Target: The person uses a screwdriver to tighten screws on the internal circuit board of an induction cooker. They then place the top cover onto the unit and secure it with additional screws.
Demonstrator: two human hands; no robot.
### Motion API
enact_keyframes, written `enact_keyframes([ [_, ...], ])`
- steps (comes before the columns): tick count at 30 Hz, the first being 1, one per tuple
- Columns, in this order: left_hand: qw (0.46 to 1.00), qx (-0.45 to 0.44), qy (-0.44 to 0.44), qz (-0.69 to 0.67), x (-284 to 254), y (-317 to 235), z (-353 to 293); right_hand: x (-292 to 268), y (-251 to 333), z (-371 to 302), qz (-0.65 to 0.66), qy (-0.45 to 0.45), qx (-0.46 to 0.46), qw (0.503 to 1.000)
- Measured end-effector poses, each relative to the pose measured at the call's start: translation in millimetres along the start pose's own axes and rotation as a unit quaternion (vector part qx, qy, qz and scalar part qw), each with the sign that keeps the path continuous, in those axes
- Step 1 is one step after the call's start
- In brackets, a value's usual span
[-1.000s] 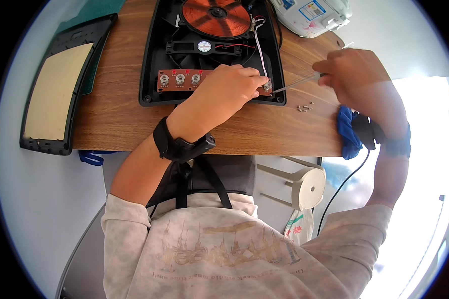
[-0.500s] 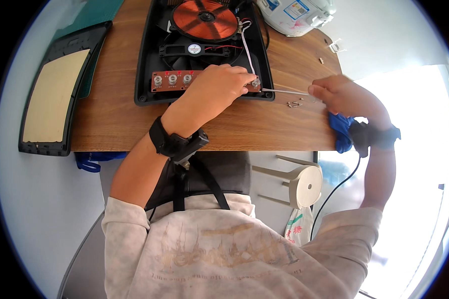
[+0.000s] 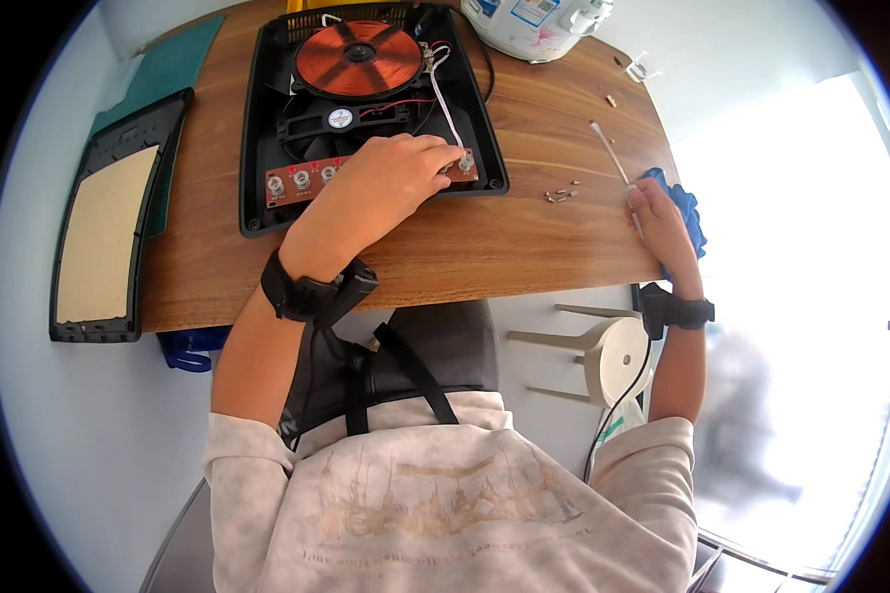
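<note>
An induction cooker base [image 3: 494, 185], a black open housing, lies at the table's far left-middle. Its round copper coil [image 3: 326, 59] sits at the back, and a brown button circuit board [image 3: 285, 188] runs along the front. My left hand [image 3: 366, 183] reaches over this board, hiding its middle; bent fingers and thumb grip near its right end. At the table's right edge, my right hand [image 3: 661, 222] is closed around a thin pale rod [image 3: 613, 153] with a slightly thicker tip, pointing away from me. A crumpled blue cloth [image 3: 687, 203] lies beside that hand.
Several small screws [image 3: 562, 195] lie right of the housing. The black cover with a cream panel [image 3: 104, 237] rests at the left, partly on a green mat [image 3: 183, 54]. A white appliance [image 3: 534, 30] stands behind. Below is a cream stool [image 3: 618, 358].
My right hand has drawn back to the right, taking the rod away from the board's right end and turning its tip forward. My left hand stays on the board. The view has shifted.
</note>
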State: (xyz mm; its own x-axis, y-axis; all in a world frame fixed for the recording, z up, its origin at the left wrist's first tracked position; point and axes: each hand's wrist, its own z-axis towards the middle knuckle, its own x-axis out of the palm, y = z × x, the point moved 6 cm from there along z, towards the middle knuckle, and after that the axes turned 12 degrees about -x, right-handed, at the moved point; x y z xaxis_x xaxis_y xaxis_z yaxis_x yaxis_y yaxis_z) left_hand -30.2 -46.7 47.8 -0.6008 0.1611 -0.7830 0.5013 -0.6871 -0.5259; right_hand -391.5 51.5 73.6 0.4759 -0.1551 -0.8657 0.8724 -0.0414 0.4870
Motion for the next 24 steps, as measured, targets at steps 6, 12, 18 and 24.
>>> enact_keyframes([
  [6, 1.0, 0.009, -0.002, -0.01, -5.6, 1.6, -0.8, 35.1, 33.1, 21.4, -0.025, 0.011, -0.026, 0.999],
  [12, 0.999, -0.008, -0.049, -0.005, -12.8, -0.6, -9.2, 64.5, 56.2, 36.3, -0.026, 0.021, -0.033, 0.999],
  [18, 0.991, -0.078, -0.113, 0.006, -67.2, 23.5, -48.1, 80.0, 61.5, 39.2, -0.093, 0.012, -0.037, 0.995],
  [24, 0.951, -0.273, -0.139, 0.03, -109.7, 75.8, -105.7, 83.2, 70.6, 43.5, -0.117, 0.047, -0.022, 0.992],
])
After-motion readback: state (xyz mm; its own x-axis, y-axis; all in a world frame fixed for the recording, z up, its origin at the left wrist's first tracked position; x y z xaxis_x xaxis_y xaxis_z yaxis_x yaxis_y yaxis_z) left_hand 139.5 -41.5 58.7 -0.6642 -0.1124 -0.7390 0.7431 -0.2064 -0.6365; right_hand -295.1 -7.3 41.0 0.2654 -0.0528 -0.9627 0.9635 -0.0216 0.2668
